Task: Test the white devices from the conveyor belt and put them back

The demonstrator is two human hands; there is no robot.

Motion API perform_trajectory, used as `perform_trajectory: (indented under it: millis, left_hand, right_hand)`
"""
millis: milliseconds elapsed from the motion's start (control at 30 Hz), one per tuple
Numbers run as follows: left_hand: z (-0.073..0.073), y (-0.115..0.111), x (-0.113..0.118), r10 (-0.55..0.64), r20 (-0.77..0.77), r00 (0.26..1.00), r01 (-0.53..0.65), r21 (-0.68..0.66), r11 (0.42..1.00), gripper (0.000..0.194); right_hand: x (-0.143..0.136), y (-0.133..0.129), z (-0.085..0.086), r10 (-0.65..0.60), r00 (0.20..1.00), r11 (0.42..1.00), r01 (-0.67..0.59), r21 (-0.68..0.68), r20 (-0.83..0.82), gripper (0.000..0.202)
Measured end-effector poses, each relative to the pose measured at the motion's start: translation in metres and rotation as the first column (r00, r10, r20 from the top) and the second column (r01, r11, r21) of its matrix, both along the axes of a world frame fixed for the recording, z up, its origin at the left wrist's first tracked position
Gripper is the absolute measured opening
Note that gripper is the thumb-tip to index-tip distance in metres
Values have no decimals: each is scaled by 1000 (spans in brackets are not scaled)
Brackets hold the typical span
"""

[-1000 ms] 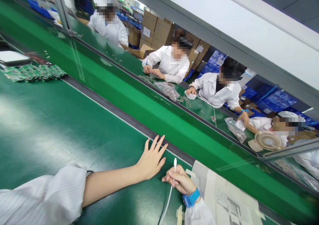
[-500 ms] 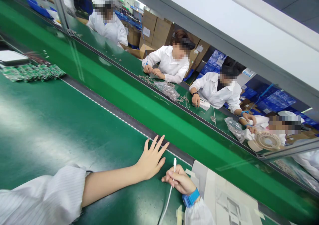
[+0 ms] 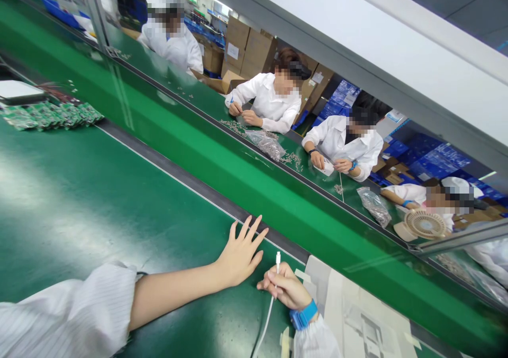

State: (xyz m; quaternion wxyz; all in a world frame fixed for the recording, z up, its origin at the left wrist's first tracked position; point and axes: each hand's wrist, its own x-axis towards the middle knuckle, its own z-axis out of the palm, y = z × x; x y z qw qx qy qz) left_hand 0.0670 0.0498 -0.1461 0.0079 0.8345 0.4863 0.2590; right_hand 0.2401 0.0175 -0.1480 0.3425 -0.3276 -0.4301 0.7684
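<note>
My left hand [image 3: 240,255] lies with fingers spread at the far edge of the green work table [image 3: 130,210], its fingertips on the dark edge strip. Nothing is in it. Just to its right, my right hand [image 3: 286,286] pinches a white cable [image 3: 266,321] between thumb and fingers, close below the plug. The plug end points up and the cable trails down out of view. A blue wristband [image 3: 304,314] sits on my right wrist.
Stacked green circuit boards [image 3: 51,116] lie far left. A taped pale sheet with a printed picture [image 3: 357,315] is at right. Behind the green belt [image 3: 190,162], several co-workers in white sit at a bench with bags of small parts [image 3: 266,144] and a fan [image 3: 425,223].
Both my hands stay still. Across the belt, one co-worker now has both hands at a small white box, and the co-worker at the far right has drawn a hand back.
</note>
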Motion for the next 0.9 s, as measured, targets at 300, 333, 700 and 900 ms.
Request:
perform_trajectory:
  millis: [300, 333, 700, 900]
  left_hand:
    - [-1, 0, 0, 2, -3, 1000, -2, 5, 1000, 50]
    - [0, -1, 0, 1, -5, 1000, -1, 0, 1000, 50]
    - [-2, 0, 0, -5, -1, 1000, 5, 20, 1000, 48]
    - [-1, 0, 0, -5, -10, 1000, 5, -2, 1000, 50]
  right_hand:
    - [0, 0, 1, 3, 1000, 1000, -3, -6, 14, 28]
    - [0, 0, 1, 4, 1000, 1000, -4, -6, 10, 28]
    - [0, 0, 1, 2, 1000, 1000, -2, -5, 17, 28]
    - [0, 0, 2, 6, 1000, 1000, -6, 1, 13, 28]
